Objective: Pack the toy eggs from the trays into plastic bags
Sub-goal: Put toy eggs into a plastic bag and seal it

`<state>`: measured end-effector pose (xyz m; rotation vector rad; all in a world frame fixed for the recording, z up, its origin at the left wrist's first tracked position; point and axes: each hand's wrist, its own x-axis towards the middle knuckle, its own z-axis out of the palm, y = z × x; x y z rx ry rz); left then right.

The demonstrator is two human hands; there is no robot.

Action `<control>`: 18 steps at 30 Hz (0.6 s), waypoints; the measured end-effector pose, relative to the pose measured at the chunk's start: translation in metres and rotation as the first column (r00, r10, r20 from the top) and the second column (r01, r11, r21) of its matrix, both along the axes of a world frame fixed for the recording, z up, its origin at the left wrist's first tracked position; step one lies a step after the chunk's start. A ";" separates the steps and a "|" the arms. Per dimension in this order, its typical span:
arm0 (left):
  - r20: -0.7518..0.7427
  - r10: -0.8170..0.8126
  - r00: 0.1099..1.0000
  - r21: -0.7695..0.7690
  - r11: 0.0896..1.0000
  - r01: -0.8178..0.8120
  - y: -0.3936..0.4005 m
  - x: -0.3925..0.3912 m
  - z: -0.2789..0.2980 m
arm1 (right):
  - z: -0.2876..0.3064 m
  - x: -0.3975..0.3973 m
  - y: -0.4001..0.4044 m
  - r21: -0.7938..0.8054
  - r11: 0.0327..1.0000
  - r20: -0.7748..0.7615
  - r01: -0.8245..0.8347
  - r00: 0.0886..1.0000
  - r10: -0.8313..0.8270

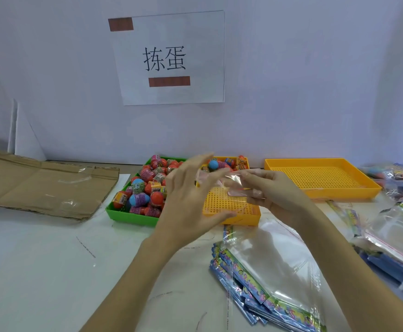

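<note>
White wall (pixel 303 80) behind white table (pixel 40 271); paper sign (pixel 171 58) on wall; flattened cardboard (pixel 40 185) at left.

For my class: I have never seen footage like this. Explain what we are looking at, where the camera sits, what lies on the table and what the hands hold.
There is no machine here. A person wears a camera on the head, looking forward and down, so both arms reach in from the bottom of the single picture.

On the white table stand three perforated trays: a green tray heaped with toy eggs, a middle yellow tray with only a few eggs at its far end, and a right-hand yellow tray with no eggs visible. Flattened cardboard lies on the left. A stack of printed plastic bags lies near the person.

The right hand pinches a small clear plastic bag. The left hand has straight fingers at the bag; whether they touch it is unclear.
</note>
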<state>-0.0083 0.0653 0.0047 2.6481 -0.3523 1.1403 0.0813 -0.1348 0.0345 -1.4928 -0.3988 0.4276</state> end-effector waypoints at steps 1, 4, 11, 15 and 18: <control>0.004 0.014 1.000 0.112 0.994 -0.014 -0.002 0.000 -0.003 | 0.001 -0.001 0.000 -0.017 1.000 0.004 -0.002 1.000 0.002; 0.067 0.055 0.996 0.229 0.971 -0.069 -0.007 -0.001 -0.008 | 0.003 0.001 -0.003 -0.071 0.997 -0.015 -0.030 0.999 0.030; 0.178 -0.047 0.983 0.015 0.999 0.045 -0.006 -0.003 -0.003 | 0.011 0.001 -0.001 0.057 0.986 -0.171 -0.154 0.972 0.161; 0.046 -0.067 0.997 -0.431 0.899 0.080 -0.004 -0.006 0.004 | 0.011 0.001 0.003 0.091 0.996 0.180 0.022 0.983 -0.039; -0.050 -0.174 0.983 -0.734 0.675 0.082 -0.005 -0.003 0.009 | 0.013 -0.006 0.007 0.063 0.998 0.297 0.022 0.954 -0.040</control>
